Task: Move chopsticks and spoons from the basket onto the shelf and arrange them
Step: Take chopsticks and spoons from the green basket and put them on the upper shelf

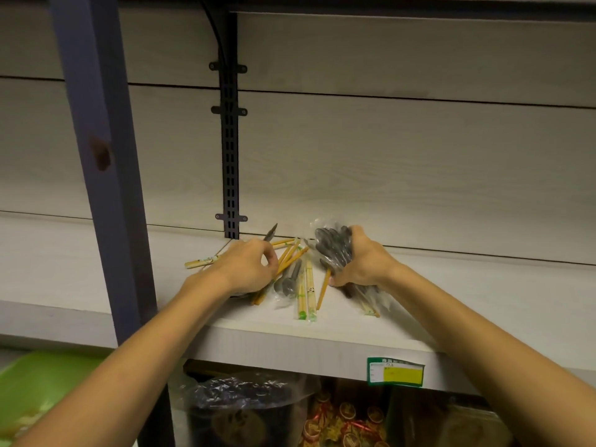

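A loose heap of wrapped bamboo chopsticks (pixel 304 288) and dark plastic spoons lies on the pale wooden shelf (pixel 451 304), near its back wall. My left hand (pixel 248 266) reaches into the left side of the heap, its fingers curled round a dark spoon (pixel 270 234) that sticks up behind it. My right hand (pixel 361 262) grips a bundle of dark spoons in clear wrapping (pixel 329 245), held upright at the right of the heap. One more wrapped spoon (pixel 288 280) lies flat between the hands. No basket is in view.
A blue upright post (pixel 96 156) stands at the left front of the shelf. A black slotted bracket rail (pixel 229 150) runs up the back wall. A green and yellow price label (pixel 396 371) sits on the shelf edge. Bagged goods (pixel 245 404) fill the shelf below.
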The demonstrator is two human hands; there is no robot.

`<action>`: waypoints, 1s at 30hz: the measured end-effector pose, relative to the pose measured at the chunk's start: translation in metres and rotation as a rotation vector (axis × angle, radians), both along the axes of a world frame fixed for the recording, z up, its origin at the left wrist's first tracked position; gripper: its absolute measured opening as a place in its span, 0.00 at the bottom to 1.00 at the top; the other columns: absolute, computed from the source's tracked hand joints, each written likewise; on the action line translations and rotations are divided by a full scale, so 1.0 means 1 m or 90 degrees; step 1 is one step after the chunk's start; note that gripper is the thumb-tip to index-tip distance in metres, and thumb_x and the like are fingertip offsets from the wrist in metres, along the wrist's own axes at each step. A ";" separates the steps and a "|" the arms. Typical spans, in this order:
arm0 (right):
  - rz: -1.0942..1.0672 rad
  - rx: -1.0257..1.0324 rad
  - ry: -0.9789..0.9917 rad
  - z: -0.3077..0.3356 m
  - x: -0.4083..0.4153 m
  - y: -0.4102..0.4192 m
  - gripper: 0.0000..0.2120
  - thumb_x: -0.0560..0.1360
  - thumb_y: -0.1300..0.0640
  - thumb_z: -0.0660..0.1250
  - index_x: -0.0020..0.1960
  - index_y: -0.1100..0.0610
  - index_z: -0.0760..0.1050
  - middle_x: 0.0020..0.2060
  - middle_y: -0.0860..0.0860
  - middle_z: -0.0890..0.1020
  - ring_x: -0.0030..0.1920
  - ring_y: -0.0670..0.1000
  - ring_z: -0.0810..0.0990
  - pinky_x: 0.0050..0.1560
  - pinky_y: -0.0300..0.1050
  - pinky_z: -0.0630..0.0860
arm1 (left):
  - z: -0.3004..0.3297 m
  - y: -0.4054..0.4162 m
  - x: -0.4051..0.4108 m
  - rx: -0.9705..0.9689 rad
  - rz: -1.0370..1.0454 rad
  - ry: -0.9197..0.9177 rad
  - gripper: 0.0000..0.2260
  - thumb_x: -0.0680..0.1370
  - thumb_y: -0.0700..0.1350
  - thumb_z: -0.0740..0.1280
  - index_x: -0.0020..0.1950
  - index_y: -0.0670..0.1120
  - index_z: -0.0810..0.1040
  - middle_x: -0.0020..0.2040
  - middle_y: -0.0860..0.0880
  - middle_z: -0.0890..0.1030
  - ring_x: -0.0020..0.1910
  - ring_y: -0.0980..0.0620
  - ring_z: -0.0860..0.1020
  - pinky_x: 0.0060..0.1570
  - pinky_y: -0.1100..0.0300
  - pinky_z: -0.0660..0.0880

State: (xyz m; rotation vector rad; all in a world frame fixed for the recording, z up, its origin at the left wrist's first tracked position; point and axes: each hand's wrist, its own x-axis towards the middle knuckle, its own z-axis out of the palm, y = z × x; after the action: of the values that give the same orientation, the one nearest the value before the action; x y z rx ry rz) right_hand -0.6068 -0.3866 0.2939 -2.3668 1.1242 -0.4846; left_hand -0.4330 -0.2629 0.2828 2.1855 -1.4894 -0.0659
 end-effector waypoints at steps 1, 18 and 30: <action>-0.002 -0.010 0.027 0.001 0.000 0.000 0.41 0.65 0.59 0.79 0.68 0.57 0.57 0.54 0.55 0.75 0.50 0.55 0.75 0.47 0.45 0.73 | -0.002 0.000 0.002 -0.003 0.017 0.008 0.04 0.78 0.44 0.64 0.49 0.51 0.78 0.60 0.48 0.76 0.49 0.51 0.78 0.45 0.59 0.73; 0.016 -0.032 -0.013 -0.002 -0.012 -0.007 0.40 0.66 0.63 0.74 0.71 0.54 0.57 0.50 0.54 0.76 0.44 0.53 0.76 0.41 0.44 0.74 | 0.000 0.001 0.008 0.048 0.095 0.059 0.04 0.71 0.46 0.75 0.43 0.50 0.81 0.52 0.50 0.76 0.51 0.50 0.74 0.49 0.59 0.70; 0.021 -0.016 -0.159 0.001 -0.034 -0.018 0.34 0.66 0.64 0.72 0.68 0.52 0.61 0.49 0.52 0.77 0.44 0.54 0.77 0.38 0.44 0.75 | 0.002 -0.005 0.012 0.041 0.124 -0.030 0.11 0.77 0.51 0.64 0.54 0.46 0.78 0.52 0.46 0.77 0.49 0.45 0.74 0.48 0.55 0.72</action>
State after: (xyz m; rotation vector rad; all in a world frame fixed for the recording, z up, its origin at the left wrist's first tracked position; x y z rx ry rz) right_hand -0.6409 -0.4045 0.2948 -2.2653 0.9688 -0.7636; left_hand -0.4208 -0.2676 0.2845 2.3878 -1.3085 0.0019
